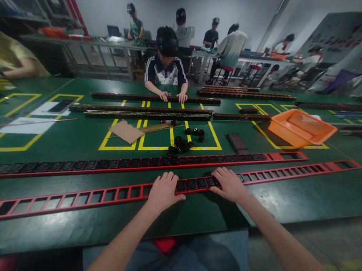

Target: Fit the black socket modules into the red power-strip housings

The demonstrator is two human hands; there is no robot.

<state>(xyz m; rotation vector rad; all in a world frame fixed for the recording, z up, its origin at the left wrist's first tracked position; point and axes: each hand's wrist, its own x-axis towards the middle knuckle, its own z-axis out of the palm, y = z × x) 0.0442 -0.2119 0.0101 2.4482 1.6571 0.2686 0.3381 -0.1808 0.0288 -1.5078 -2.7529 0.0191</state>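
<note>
A long red frame point(79, 199) with a row of rectangular openings lies across the green table in front of me. Several black square pieces point(192, 184) sit in its openings near the middle, between my hands. My left hand point(164, 192) rests over the frame left of these pieces, its fingers bent over the far edge and its thumb at the near edge. On their right side, my right hand point(230, 184) grips the frame in the same way, fingertips by the black pieces. Behind it lies a second red frame point(146, 168), filled with black pieces along most of its length.
Loose black parts point(180, 144), a cardboard piece point(126, 132) and a tilted orange basket point(302, 128) lie beyond the frames. Long dark strips point(148, 113) cross the green table point(82, 229). A person point(166, 65) opposite touches a strip; others work farther back.
</note>
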